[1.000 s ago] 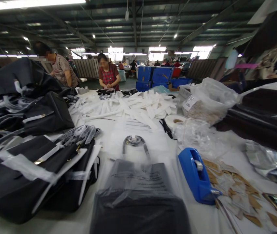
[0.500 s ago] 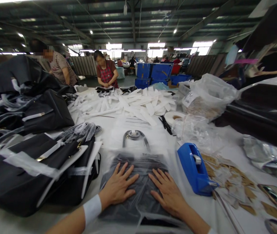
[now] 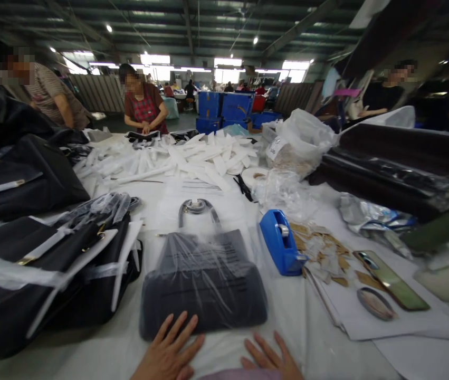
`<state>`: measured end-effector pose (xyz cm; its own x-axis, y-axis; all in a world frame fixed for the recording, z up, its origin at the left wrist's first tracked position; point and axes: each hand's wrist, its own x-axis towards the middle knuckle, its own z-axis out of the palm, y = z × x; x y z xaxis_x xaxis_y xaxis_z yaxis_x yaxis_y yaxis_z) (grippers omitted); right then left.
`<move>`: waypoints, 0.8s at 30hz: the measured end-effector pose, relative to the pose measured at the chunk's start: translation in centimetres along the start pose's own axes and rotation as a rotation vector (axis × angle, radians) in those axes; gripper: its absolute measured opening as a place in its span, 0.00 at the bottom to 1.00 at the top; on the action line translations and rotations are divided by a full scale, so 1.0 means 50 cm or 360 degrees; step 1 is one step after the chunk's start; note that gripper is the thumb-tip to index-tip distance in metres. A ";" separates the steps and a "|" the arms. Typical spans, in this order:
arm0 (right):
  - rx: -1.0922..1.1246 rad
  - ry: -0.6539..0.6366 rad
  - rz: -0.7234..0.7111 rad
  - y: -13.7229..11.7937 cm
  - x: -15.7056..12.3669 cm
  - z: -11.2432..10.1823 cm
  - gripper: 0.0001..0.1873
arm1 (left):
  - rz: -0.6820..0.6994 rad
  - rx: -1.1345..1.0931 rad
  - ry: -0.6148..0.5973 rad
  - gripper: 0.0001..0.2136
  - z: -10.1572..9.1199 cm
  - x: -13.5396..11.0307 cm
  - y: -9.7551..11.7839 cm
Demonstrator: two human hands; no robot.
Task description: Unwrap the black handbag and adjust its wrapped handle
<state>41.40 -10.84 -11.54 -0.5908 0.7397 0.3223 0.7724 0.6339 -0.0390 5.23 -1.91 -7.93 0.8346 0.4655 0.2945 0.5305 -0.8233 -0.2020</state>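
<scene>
A black handbag [image 3: 204,293] lies flat on the white table inside a clear plastic bag [image 3: 224,248], its rounded handle [image 3: 198,207] pointing away from me. My left hand [image 3: 171,348] rests with spread fingers on the bag's near edge, fingertips on the plastic over the black surface. To its right, my right hand [image 3: 269,354] lies flat with fingers apart on the plastic just below the handbag's near right edge. Neither hand grasps anything. A blue tape dispenser [image 3: 282,245] stands right of the wrapped handbag.
Black handbags [image 3: 50,274] with wrapped straps are heaped at left. White strips [image 3: 208,158] cover the far table. At right are a phone [image 3: 392,279], a roll of tape [image 3: 375,304], brown scraps [image 3: 323,245] and dark stacked material [image 3: 398,169]. Co-workers stand beyond.
Both hands have slid back toward me from the middle of the handbag to its near edge. The view has turned somewhat to the right, showing more of the phone and tape roll.
</scene>
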 end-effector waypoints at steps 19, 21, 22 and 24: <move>0.0616 0.0128 -0.0258 0.162 0.098 -0.131 0.24 | 0.0165 -0.0405 -0.0436 0.27 -0.016 0.111 -0.137; 0.0608 0.0050 -0.0161 0.163 0.063 -0.105 0.22 | 0.0218 -0.0512 -0.0502 0.26 -0.013 0.118 -0.154; 0.0555 0.0005 -0.0149 0.163 0.043 -0.093 0.22 | 0.0259 -0.0572 -0.0533 0.26 -0.014 0.120 -0.158; 0.0421 -0.0052 -0.0164 0.167 0.007 -0.081 0.24 | 0.0296 -0.0662 -0.0556 0.27 -0.018 0.117 -0.152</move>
<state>48.59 -6.18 -7.91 -0.6734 0.6725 0.3069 0.6228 0.7398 -0.2546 5.92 6.78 -3.82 0.9454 0.3220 -0.0512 0.3258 -0.9273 0.1842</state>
